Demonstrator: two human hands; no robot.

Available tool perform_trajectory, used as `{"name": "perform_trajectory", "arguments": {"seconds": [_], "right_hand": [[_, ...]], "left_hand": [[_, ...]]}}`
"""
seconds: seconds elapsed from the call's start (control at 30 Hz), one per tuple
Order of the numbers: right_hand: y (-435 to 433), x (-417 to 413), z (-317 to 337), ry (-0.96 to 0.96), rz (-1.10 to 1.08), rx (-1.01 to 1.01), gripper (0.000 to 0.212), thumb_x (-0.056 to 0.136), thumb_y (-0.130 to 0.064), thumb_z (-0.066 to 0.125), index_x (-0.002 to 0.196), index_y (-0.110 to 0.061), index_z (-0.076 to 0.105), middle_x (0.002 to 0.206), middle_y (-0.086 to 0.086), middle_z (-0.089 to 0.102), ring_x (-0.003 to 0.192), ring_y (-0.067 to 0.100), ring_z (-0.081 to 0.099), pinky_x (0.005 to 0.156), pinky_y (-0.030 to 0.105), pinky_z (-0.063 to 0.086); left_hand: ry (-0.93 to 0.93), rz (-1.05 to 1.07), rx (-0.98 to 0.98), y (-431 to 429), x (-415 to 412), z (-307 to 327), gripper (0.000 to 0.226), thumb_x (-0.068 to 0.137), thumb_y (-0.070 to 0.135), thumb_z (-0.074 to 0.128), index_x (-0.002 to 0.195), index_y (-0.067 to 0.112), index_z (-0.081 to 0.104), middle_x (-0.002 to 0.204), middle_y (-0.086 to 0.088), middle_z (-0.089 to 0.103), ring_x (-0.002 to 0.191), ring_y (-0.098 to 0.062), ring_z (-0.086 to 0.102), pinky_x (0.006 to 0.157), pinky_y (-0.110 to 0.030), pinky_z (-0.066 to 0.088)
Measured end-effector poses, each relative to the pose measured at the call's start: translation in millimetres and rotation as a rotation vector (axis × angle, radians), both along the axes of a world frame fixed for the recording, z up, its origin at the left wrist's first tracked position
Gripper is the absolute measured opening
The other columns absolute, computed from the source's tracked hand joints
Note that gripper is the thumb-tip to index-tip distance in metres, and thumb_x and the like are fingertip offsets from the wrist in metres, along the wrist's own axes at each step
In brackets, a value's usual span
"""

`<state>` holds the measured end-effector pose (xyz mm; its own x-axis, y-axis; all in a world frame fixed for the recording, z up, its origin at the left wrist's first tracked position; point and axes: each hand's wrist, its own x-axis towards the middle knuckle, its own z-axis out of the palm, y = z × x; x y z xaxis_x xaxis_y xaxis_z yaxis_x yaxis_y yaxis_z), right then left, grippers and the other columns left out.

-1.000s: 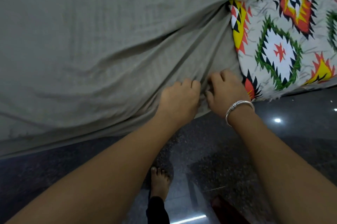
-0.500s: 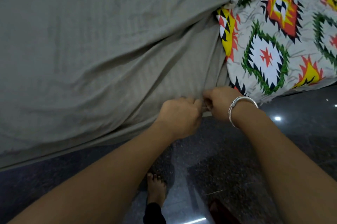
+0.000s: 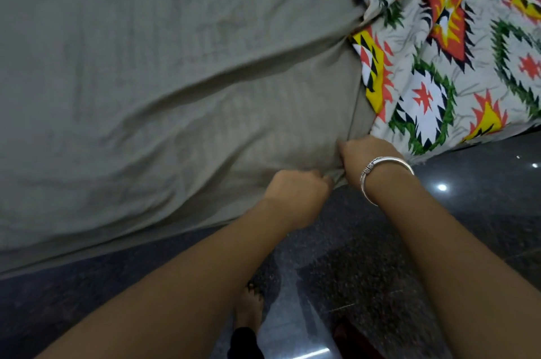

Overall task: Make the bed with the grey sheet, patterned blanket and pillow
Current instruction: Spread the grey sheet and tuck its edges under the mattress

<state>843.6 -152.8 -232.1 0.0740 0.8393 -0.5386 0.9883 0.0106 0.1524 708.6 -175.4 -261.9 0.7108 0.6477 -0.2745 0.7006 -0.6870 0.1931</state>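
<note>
The grey sheet (image 3: 175,89) covers the bed and hangs over its near edge, with long folds running toward my hands. My left hand (image 3: 295,194) grips a bunch of the sheet's edge in a fist. Just to its right, my right hand (image 3: 366,158), with a silver bangle on the wrist, also grips the sheet's edge. The patterned blanket (image 3: 456,45), white with red, yellow and green motifs, lies rumpled on the bed at the upper right, its near edge beside my right hand. No pillow is in view.
Dark polished stone floor (image 3: 439,241) lies below the bed edge, with light reflections. My bare foot (image 3: 248,309) stands on it under my arms. A dark red thing (image 3: 351,338) shows at the bottom edge.
Both hands have pulled the sheet's edge toward me and down, tightening their grip into fists. The folds have stretched, and the blanket has drifted left in the view.
</note>
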Motion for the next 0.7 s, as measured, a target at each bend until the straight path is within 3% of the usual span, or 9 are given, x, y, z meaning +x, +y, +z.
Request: {"name": "perform_trajectory", "arguments": {"seconds": [0.07,0.13,0.27,0.37,0.43,0.5,0.53,0.6,0.7], "right_hand": [[-4.7,-1.0,2.7,-0.003,-0.022,-0.029,0.031,0.087,-0.003,0.046,0.115,-0.007,0.059,0.110,0.020,0.062,0.101,0.035,0.060,0.081,0.038,0.049],[-7.4,-1.0,0.4,0.075,-0.051,0.023,0.027,0.084,-0.010,0.052,0.110,-0.006,0.058,0.106,0.018,0.062,0.098,0.034,0.060,0.075,0.034,0.046],[-9.0,-7.1,-4.4,0.206,-0.058,0.250,0.023,0.083,-0.016,0.056,0.105,-0.008,0.053,0.106,0.018,0.053,0.097,0.036,0.054,0.068,0.034,0.039],[-7.3,-14.0,-10.5,0.150,-0.019,0.200,0.021,0.086,-0.008,0.053,0.106,-0.004,0.055,0.108,0.018,0.054,0.101,0.034,0.052,0.068,0.034,0.036],[-4.9,-15.9,-9.7,0.129,-0.022,0.154,0.023,0.086,-0.004,0.049,0.108,-0.003,0.055,0.111,0.018,0.055,0.104,0.033,0.053,0.070,0.033,0.038],[-4.5,-15.3,-8.5,0.109,-0.038,0.102,0.024,0.086,-0.003,0.049,0.109,-0.003,0.057,0.112,0.017,0.056,0.105,0.033,0.056,0.077,0.036,0.045],[-6.0,-15.5,-7.7,0.103,-0.052,0.067,0.025,0.086,-0.004,0.050,0.110,-0.004,0.057,0.113,0.017,0.056,0.105,0.033,0.057,0.080,0.037,0.047],[-10.4,-17.5,-5.4,0.127,-0.089,0.036,0.027,0.085,-0.008,0.052,0.112,-0.006,0.054,0.116,0.017,0.054,0.105,0.034,0.057,0.080,0.037,0.047],[-19.9,-24.3,-1.2,0.210,-0.109,0.134,0.036,0.087,-0.026,0.058,0.115,-0.009,0.044,0.118,0.016,0.046,0.100,0.036,0.055,0.074,0.038,0.044]], "left_hand": [[-0.097,-0.003,0.089,1.0,-5.8,2.9,0.016,0.085,0.026,0.063,0.094,0.013,0.061,0.089,-0.007,0.064,0.074,-0.030,0.065,0.049,-0.029,0.033],[-0.178,0.079,0.160,6.1,-12.3,4.7,0.028,0.065,0.031,0.080,0.072,0.012,0.060,0.066,-0.007,0.061,0.051,-0.029,0.060,0.042,-0.022,0.028],[-0.053,0.108,0.159,17.9,-13.3,4.2,0.033,0.065,0.032,0.078,0.083,0.011,0.059,0.077,-0.008,0.062,0.061,-0.028,0.063,0.046,-0.026,0.027],[-0.047,0.071,0.182,23.6,-11.1,-1.1,0.030,0.041,0.016,0.084,0.059,0.014,0.060,0.051,-0.003,0.057,0.035,-0.022,0.053,0.042,-0.018,0.020],[-0.007,-0.018,0.151,22.5,-10.3,-1.2,0.020,0.061,0.017,0.078,0.076,0.012,0.065,0.067,-0.005,0.065,0.051,-0.024,0.062,0.044,-0.023,0.025],[0.043,-0.056,0.076,18.8,-8.7,-2.8,0.019,0.090,0.016,0.051,0.108,0.011,0.057,0.101,-0.007,0.064,0.086,-0.030,0.065,0.055,-0.032,0.032],[0.050,-0.062,0.043,17.2,-9.5,-1.7,0.022,0.095,0.015,0.043,0.114,0.010,0.052,0.108,-0.008,0.062,0.094,-0.032,0.062,0.059,-0.034,0.033],[-0.010,-0.037,0.054,10.6,-16.2,1.7,0.020,0.093,0.012,0.045,0.111,0.009,0.054,0.104,-0.009,0.062,0.088,-0.034,0.064,0.056,-0.034,0.033],[-0.159,0.066,0.174,10.0,-36.6,4.6,0.019,0.065,0.014,0.074,0.076,0.011,0.059,0.067,-0.008,0.060,0.052,-0.029,0.061,0.040,-0.025,0.030]]}}
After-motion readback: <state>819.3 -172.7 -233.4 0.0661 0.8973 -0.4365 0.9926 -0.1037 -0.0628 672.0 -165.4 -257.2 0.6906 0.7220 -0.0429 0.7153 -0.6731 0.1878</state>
